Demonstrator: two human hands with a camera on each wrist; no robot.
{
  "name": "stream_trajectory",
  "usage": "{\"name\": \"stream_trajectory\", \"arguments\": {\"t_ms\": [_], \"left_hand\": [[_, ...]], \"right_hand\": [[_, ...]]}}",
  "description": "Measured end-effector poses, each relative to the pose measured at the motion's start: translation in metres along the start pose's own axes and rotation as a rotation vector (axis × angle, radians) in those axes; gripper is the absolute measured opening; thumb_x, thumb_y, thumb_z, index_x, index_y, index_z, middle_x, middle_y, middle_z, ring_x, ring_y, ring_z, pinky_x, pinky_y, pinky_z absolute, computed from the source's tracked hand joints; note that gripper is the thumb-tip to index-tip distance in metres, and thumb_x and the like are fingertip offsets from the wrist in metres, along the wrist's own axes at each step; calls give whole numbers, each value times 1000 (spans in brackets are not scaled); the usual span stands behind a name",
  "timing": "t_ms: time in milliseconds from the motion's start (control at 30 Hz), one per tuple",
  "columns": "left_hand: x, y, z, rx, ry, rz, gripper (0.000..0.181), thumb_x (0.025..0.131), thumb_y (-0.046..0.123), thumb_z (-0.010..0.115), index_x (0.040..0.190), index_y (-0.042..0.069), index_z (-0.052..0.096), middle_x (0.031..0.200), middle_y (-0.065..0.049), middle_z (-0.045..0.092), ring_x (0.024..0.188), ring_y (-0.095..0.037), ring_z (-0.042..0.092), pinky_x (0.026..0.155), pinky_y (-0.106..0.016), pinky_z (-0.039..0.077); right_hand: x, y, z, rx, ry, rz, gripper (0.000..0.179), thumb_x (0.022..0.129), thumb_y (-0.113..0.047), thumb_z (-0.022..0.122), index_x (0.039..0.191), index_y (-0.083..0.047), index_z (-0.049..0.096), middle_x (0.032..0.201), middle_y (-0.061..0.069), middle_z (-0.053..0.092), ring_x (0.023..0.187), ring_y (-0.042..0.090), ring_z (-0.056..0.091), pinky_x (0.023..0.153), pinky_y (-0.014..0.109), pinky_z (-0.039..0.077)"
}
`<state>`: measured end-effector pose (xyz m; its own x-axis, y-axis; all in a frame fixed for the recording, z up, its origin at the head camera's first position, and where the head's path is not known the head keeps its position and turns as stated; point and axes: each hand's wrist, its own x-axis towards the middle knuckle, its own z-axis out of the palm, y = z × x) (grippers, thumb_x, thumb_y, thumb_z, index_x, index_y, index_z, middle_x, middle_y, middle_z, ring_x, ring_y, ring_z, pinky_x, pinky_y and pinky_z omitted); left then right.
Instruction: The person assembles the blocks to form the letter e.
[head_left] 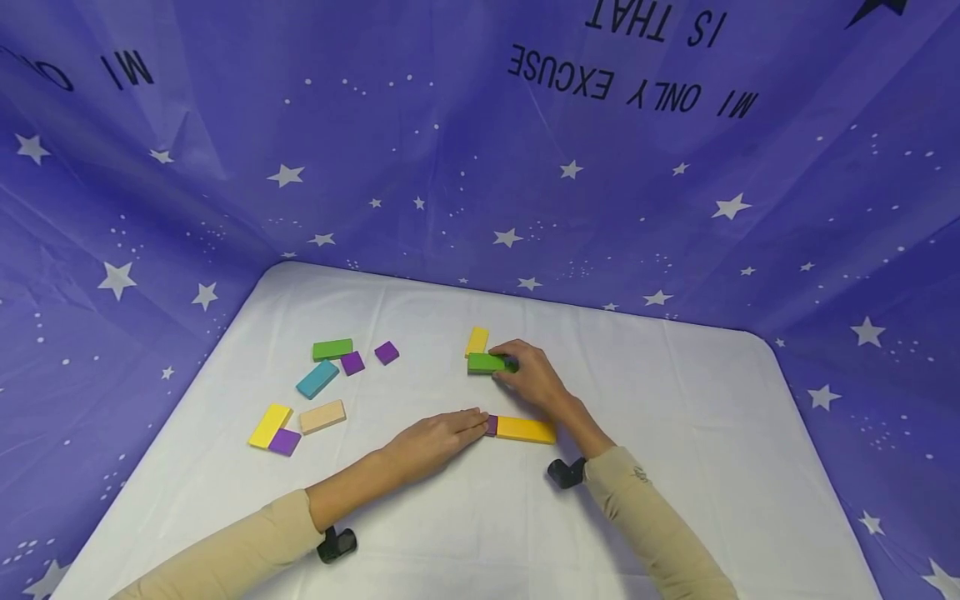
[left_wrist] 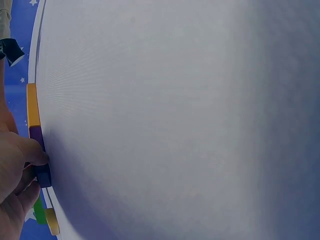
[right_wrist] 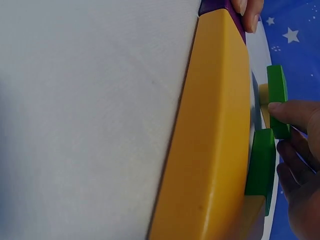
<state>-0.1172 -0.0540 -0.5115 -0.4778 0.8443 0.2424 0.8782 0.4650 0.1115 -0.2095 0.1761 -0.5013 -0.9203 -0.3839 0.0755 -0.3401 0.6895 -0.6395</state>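
Note:
In the head view my right hand (head_left: pixel 534 375) holds a green block (head_left: pixel 483 363) between thumb and fingers, in front of a yellow block (head_left: pixel 477 341). The right wrist view shows the held green block (right_wrist: pixel 278 90) raised on edge, with a second green block (right_wrist: pixel 261 162) just below the hand. My left hand (head_left: pixel 442 437) lies low on the cloth, at the left end of a row made of a purple block (head_left: pixel 491 426) and a long orange block (head_left: pixel 527 429). Its thumb and fingers pinch a dark blue block (left_wrist: pixel 44 176) adjoining the purple one, mostly covered from above.
Left on the white cloth (head_left: pixel 450 533) lie a green block (head_left: pixel 332 349), a teal block (head_left: pixel 317 379), a wooden block (head_left: pixel 323 417), a yellow block (head_left: pixel 270 426) and several purple blocks (head_left: pixel 387 352). A purple star-patterned curtain (head_left: pixel 420 208) surrounds the table.

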Motion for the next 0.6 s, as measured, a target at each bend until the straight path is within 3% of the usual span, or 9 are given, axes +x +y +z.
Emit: {"name": "stream_trajectory", "arguments": {"t_ms": [600], "left_hand": [[0,1,-2,16,10,11,40,95,1,66,135,1,61,140,-12,57,130,-22,53,104,-32,44]], "right_hand": [[1,2,6,-52,-14,-24,37,86,-5,77,123,-5,70,121,10,66,113,25,61,100,40,47]]}}
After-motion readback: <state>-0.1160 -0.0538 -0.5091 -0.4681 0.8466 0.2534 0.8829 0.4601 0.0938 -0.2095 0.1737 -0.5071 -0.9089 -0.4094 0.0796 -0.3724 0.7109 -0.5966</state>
